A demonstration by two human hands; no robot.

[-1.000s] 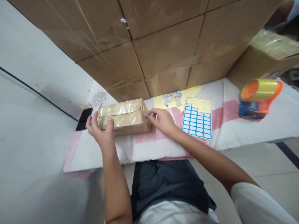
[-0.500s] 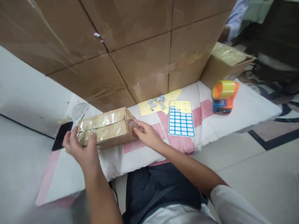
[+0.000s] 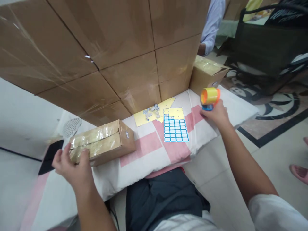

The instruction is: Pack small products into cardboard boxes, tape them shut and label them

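Note:
A small taped cardboard box (image 3: 103, 141) lies on a white and pink cushion (image 3: 149, 150); a small label sticks to its right end. My left hand (image 3: 72, 163) grips the box's left end, thumb on top. My right hand (image 3: 215, 113) is stretched far right and closes around the orange and blue tape dispenser (image 3: 209, 97) with its yellow tape roll. Between the two hands lies a sheet of blue-edged labels (image 3: 175, 129) and a yellow backing sheet (image 3: 154, 112) with several loose peeled labels.
A wall of large cardboard boxes (image 3: 115, 48) stands behind the cushion. Another taped box (image 3: 208, 72) sits at the back right. A black phone (image 3: 50, 155) lies left of the small box. Another person's sleeve (image 3: 211, 25) and a foot (image 3: 299, 171) show at the right.
My right hand left the small box's right end, where a label now sits, and reached right to the tape dispenser. The view swung to the right. My left hand stayed on the box.

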